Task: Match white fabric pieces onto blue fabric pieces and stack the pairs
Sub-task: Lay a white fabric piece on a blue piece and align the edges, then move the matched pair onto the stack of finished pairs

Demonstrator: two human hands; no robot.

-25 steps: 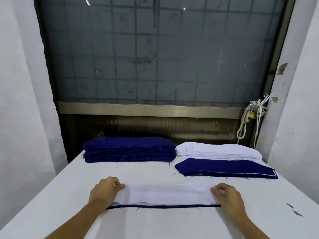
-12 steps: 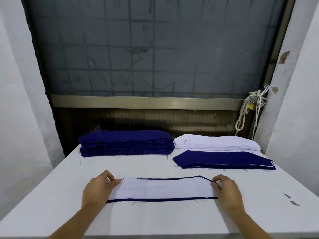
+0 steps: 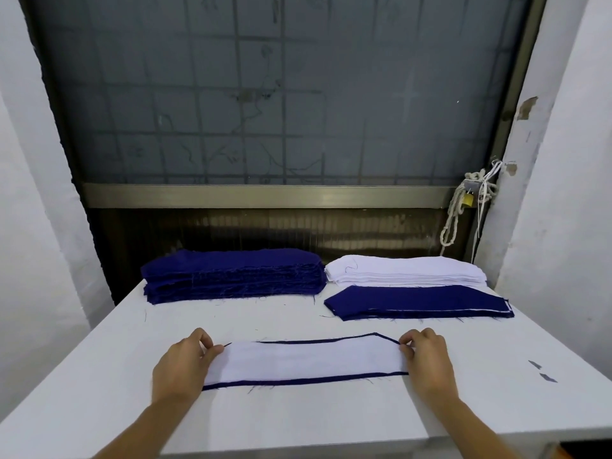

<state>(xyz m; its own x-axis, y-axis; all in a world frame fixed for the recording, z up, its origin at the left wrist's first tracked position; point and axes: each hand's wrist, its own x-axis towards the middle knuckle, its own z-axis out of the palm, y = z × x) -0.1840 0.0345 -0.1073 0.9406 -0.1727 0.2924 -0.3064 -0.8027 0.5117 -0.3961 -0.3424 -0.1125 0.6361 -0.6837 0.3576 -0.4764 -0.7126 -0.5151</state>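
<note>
Both grips are narrow. The left hand (image 3: 180,369) pinches the left end of the white piece (image 3: 308,359) w/ thumb & forefinger, and the right hand (image 3: 427,362) pinches the right end the same way. Can't tell if either pinch also catches the layer below.

The white piece lies flat on the blue piece (image 3: 298,381), on the near-centre of the surface (image 3: 298,422). Blue shows as a thin line along the near edge. It also shows along the far edge towards the right, incl. the angled far-right corner. At the far-left corner no blue shows, so the match looks slightly skewed.

Further out, at far right, sits the pair stack (image 3: 417,301), blue on top w/ a white sliver at its near edge. The white stack (image 3: 404,270) is just behind it, and the blue stack (image 3: 231,276) is at far left. Two dark scraps (image 3: 543,372) lie near the right edge.

Risks, as I judge them:
- If the pinches hold only the top layer, lifting would leave the blue behind or drag it askew, since cloth on cloth slips easily.
- Uneven pull from L vs R could wrinkle or rotate the white piece & worsen the left-end mismatch.
- Carrying the pair over to the pair stack, the limp middle may sag & fold under.
- A sloppy drop could shift that stack's top pcs or bump the white stack behind.
- Frayed threads could snag fingers.
</note>
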